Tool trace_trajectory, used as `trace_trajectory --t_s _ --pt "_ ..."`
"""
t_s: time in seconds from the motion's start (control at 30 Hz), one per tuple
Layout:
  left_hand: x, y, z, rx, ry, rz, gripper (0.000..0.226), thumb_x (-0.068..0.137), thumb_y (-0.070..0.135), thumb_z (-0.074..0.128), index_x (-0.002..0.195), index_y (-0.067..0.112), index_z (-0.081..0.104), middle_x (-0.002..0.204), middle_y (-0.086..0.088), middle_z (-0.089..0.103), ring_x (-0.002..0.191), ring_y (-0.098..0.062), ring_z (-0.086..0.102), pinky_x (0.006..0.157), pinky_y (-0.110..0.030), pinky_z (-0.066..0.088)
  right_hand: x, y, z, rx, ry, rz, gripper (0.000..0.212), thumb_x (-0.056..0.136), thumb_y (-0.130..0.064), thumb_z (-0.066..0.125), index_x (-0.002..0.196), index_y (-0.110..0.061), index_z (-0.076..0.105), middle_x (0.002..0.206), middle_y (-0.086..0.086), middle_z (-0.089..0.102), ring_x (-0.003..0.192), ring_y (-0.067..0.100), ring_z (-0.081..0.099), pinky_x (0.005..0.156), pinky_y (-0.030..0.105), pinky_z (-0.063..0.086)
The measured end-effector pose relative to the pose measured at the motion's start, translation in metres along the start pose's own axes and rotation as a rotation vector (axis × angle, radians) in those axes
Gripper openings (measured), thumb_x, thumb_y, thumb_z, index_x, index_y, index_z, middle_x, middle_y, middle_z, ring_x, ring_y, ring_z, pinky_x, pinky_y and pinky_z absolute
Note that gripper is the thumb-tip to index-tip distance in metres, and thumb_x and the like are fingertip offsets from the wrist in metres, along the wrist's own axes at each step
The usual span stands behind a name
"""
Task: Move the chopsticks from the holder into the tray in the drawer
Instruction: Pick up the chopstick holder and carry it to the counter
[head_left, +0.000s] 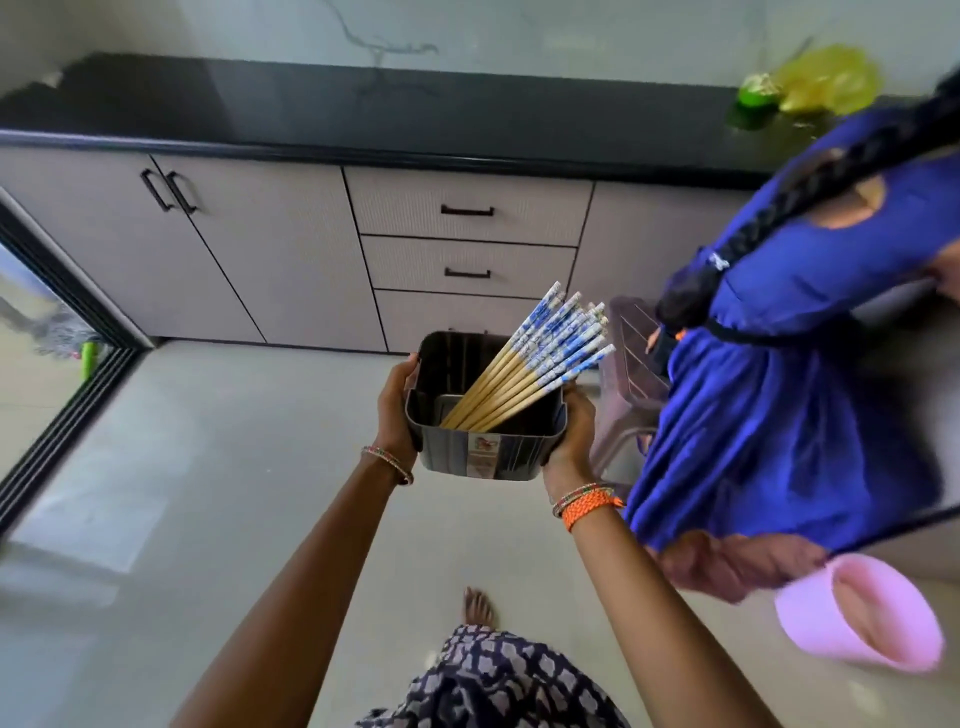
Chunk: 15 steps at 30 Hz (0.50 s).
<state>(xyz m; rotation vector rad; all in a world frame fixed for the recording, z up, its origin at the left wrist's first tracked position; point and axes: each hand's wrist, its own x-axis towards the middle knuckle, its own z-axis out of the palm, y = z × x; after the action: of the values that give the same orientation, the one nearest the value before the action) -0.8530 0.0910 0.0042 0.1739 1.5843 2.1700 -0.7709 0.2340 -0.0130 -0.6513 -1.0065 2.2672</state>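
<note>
You are at the very start. Your left hand (397, 400) and right hand (571, 431) are both closed around the sides of the dark holder (483, 447), carried in the air in front of you. The chopsticks (540, 358) all sit inside it, leaning toward 1 o'clock. The drawers (467, 239) at 12 o'clock are all closed, so no tray is visible. Opening a drawer and moving every chopstick remain.

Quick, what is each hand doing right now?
Left hand: closed on the dark rectangular plastic holder.
Right hand: closed on the holder's other side.
</note>
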Motion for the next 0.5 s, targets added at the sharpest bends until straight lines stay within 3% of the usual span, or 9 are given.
trace_trajectory --t_s 0.13,0.3,0.4,0.5 --pt "0.089 0.024 0.014 -0.044 -0.042 0.055 0.036 0.083 0.043 0.038 0.083 0.022 0.068 0.068 0.009 0.072 0.065 -0.004 0.067 0.056 -0.018 0.054 0.091 -0.009 0.037 -0.046 -0.052 -0.039 0.045 0.095 -0.013 0.039 0.069 -0.022 0.074 0.072 -0.009 0.07 0.073 0.004 0.064 0.069 0.02 0.053" --pt "0.196 0.041 0.029 -0.081 -0.049 0.067 0.036 0.082 0.045 0.038 0.085 0.021 0.065 0.067 0.01 0.072 0.064 -0.003 0.067 0.055 -0.017 0.054 0.197 -0.018 0.078 -0.093 -0.058 -0.049 0.022 0.087 -0.019 0.045 0.077 -0.018 0.065 0.082 0.002 0.062 0.081 0.015 0.057 0.075 0.029 0.047" --pt "0.267 0.047 0.036 -0.09 -0.068 0.066 0.038 0.082 0.045 0.038 0.087 0.02 0.066 0.071 0.007 0.072 0.066 -0.005 0.068 0.057 -0.019 0.055 0.265 -0.018 0.097 -0.107 -0.038 -0.084 0.026 0.089 -0.014 0.044 0.071 -0.018 0.063 0.074 0.0 0.059 0.074 0.013 0.054 0.071 0.03 0.044" --pt "0.339 0.052 0.045 -0.062 -0.04 0.071 0.038 0.084 0.045 0.038 0.092 0.018 0.063 0.081 0.001 0.067 0.071 -0.008 0.065 0.06 -0.021 0.054 0.332 -0.021 0.118 -0.104 -0.025 -0.075 0.019 0.079 -0.022 0.05 0.07 -0.018 0.065 0.073 -0.001 0.063 0.074 0.013 0.056 0.07 0.028 0.045"
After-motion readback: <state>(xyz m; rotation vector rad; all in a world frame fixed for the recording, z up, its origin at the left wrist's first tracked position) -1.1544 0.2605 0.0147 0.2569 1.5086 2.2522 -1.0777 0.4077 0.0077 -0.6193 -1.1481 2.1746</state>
